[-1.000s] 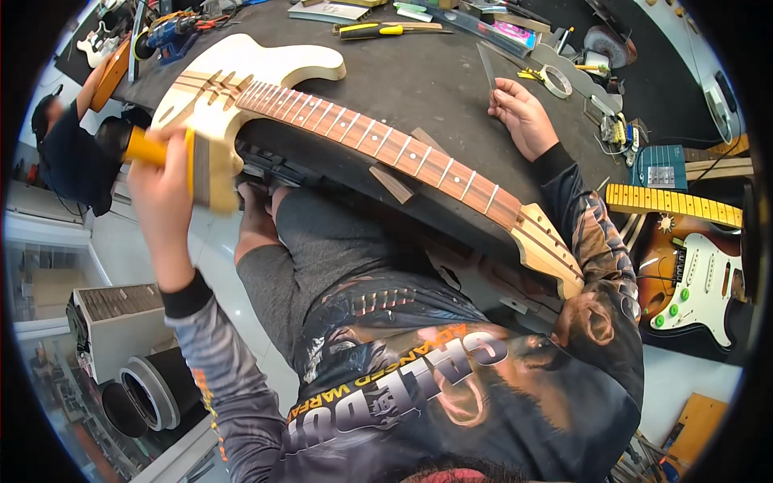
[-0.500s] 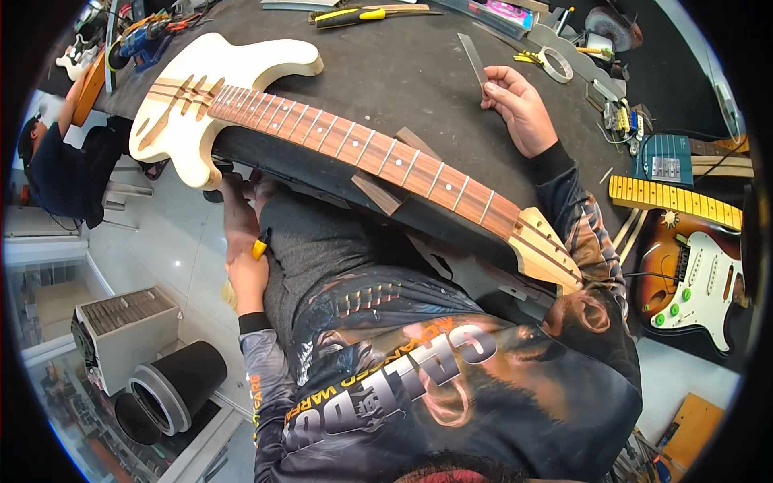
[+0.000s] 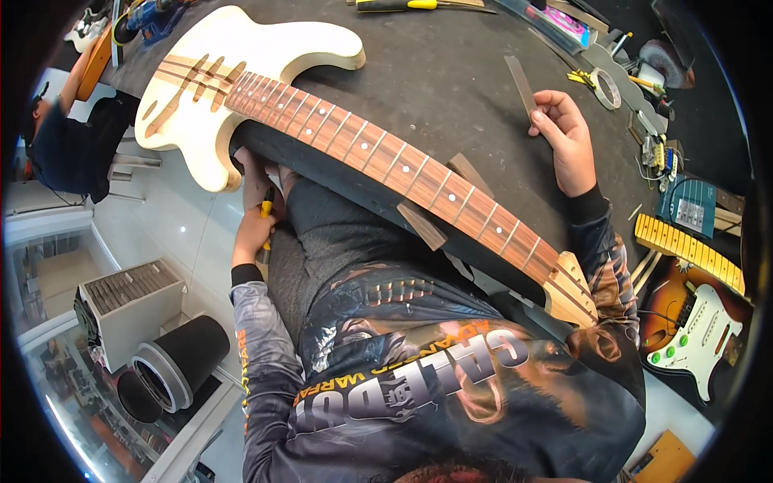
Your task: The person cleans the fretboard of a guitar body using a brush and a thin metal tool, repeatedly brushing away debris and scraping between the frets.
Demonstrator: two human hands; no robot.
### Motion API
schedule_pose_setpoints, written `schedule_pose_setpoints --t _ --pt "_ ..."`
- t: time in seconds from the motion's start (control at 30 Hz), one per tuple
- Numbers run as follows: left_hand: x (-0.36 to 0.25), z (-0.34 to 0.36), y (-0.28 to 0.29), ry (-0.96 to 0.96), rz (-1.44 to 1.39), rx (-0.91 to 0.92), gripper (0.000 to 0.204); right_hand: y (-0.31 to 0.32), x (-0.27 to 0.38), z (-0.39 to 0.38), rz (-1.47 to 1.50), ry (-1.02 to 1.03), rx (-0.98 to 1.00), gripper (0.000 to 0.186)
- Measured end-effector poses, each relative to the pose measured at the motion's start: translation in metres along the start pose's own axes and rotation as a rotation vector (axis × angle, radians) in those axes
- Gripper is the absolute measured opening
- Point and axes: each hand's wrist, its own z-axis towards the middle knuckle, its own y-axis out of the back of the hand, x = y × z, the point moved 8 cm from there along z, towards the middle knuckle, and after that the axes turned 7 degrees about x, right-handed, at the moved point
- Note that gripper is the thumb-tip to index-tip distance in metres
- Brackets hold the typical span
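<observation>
An unfinished electric guitar with a pale wooden body (image 3: 274,48) lies on the dark bench. Its fretted neck (image 3: 386,161) slants down to the right, ending in a bare headstock (image 3: 573,294). My right hand (image 3: 565,141) is beyond the neck, closed on a thin flat metal strip (image 3: 519,82) pinched between thumb and fingers. Beside my thigh, below the body, my left hand (image 3: 254,232) grips a tool with a yellow-and-black handle (image 3: 266,204); its working end cannot be made out. Two small wood blocks (image 3: 422,226) (image 3: 470,175) sit at the neck.
A yellow-and-black handled tool (image 3: 394,6) and a tape roll (image 3: 605,88) lie on the bench. At right is a sunburst guitar (image 3: 684,342) with a white pickguard. A black bin (image 3: 189,358) stands on the floor. Another person (image 3: 72,149) works at far left.
The view has shifted, so the bench and guitar sit further right. My left hand has come up slightly, and the yellow-and-black handle now points upward. My right hand still holds the metal strip.
</observation>
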Motion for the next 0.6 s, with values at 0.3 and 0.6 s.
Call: schedule_pose_setpoints --t 0.3,0.6 --pt "-0.035 -0.003 -0.021 0.002 0.54 -0.234 0.052 -0.002 0.002 0.008 -0.094 -0.147 -0.101 0.035" --pt "-0.043 -0.016 -0.016 -0.108 0.451 -0.233 0.041 -0.074 0.01 0.097 -0.014 -0.007 0.061 0.043"
